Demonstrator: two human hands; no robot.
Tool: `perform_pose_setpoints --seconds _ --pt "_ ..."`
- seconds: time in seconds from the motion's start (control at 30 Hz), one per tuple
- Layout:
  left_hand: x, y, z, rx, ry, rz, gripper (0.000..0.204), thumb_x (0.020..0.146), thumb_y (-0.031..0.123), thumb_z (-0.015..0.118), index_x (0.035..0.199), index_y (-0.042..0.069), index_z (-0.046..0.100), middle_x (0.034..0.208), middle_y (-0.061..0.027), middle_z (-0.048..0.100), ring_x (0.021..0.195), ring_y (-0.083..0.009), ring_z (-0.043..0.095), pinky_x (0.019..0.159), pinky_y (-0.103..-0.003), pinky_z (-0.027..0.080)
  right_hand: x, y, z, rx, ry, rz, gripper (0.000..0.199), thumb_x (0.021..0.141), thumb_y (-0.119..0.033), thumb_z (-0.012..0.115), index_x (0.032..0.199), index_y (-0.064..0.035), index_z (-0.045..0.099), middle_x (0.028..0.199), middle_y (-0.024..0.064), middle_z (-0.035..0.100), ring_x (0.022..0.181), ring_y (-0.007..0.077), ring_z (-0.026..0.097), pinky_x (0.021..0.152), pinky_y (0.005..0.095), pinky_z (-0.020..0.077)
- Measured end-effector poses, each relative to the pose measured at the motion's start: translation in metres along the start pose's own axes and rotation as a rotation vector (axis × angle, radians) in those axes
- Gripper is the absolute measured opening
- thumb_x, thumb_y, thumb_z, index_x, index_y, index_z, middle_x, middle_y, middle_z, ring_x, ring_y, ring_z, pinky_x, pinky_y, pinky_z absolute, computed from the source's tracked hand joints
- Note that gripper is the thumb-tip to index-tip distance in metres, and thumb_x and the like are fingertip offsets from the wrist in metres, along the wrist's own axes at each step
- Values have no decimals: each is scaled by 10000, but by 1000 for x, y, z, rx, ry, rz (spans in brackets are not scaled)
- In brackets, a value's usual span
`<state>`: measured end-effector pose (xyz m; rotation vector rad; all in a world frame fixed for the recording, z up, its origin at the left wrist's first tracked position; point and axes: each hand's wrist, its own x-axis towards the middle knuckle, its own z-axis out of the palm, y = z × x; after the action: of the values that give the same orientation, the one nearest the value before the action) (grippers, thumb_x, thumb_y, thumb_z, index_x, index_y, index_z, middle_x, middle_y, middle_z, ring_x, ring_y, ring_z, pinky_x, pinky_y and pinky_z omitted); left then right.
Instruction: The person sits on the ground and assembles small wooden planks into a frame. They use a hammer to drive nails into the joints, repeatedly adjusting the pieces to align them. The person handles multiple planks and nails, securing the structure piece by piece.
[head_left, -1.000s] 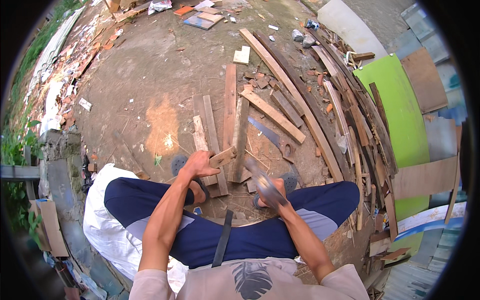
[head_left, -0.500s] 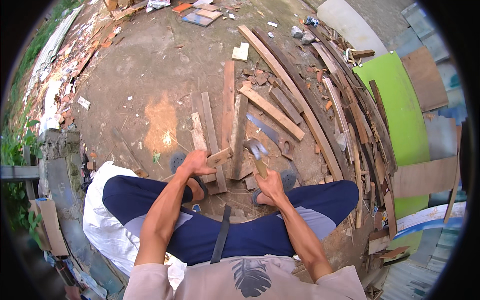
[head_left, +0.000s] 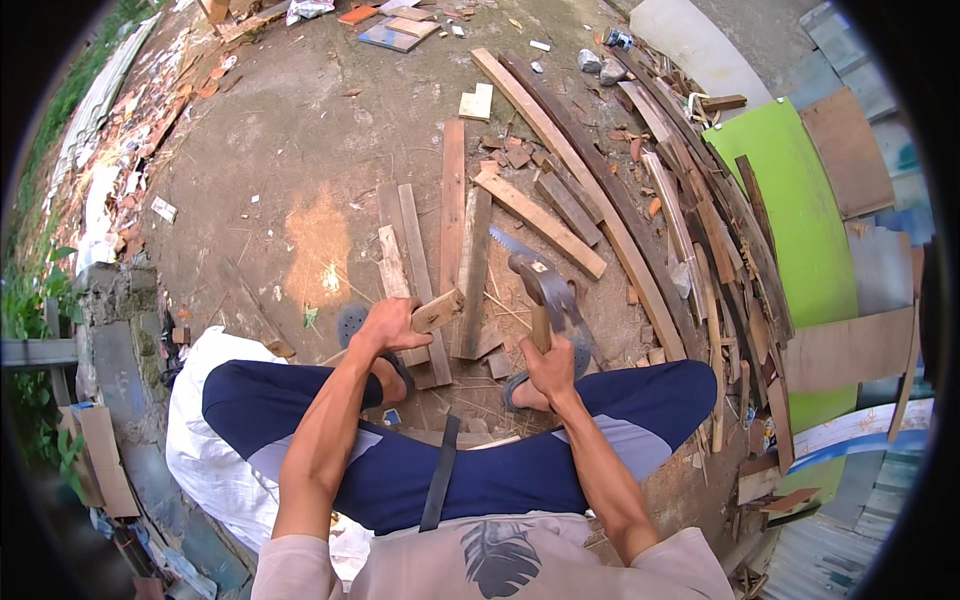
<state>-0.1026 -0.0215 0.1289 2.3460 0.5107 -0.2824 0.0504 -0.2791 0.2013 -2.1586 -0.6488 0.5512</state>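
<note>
My left hand is closed around a short wooden piece, whose end juts out to the right above a plank. My right hand grips a claw hammer by its wooden handle, head upward and away from me. The hammer is raised to the right of the wooden piece, apart from it. Behind the hammer lies a handsaw, partly covered by it. Between my feet, a thick wooden beam and a reddish plank lie on the ground.
Long timbers curve along the right side beside a green panel. A pale batten lies beyond the saw, near broken brick pieces. Sawdust covers a patch at left. White sacking is by my left knee.
The hammer has tilted up and swung slightly right, so its head now overlaps the saw. My left hand and the wooden piece stay nearly in place.
</note>
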Motion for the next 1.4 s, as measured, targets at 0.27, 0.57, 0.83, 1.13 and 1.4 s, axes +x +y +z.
perform_pose_setpoints --seconds 0.27,0.57,0.83,1.13,1.4 --pt "4 2 6 56 -48 -80 572 621 437 755 974 -7 687 874 -267 696 860 -443 671 788 -497 533 3 6 6 -105 -255 63 222 829 -178 667 795 39 640 610 180 599 539 251 608 546 416 474" --pt "20 -13 16 -18 71 -96 624 662 460 763 1087 6 711 955 -266 700 924 -426 679 873 -470 542 10 9 -23 -29 134 -423 132 896 -76 696 791 -37 626 620 106 550 536 180 557 491 378 407" --pt "60 -42 48 -118 269 -210 645 783 540 764 1165 39 624 1106 -214 648 961 -419 670 876 -471 542 24 -11 -38 -14 72 -115 217 865 -176 732 785 6 645 578 108 588 520 135 537 508 362 424" --pt "73 -64 85 145 310 -154 484 859 423 712 1164 75 570 1079 -168 640 989 -361 654 802 -459 547 29 25 -14 47 -21 107 187 869 -176 705 852 8 677 617 176 614 567 219 649 564 377 480" --pt "57 -86 83 254 344 -78 585 790 477 747 1185 78 581 1056 -127 617 1035 -313 620 858 -451 496 59 9 11 35 -205 291 238 876 -177 707 791 34 638 571 94 527 579 94 484 536 332 417"
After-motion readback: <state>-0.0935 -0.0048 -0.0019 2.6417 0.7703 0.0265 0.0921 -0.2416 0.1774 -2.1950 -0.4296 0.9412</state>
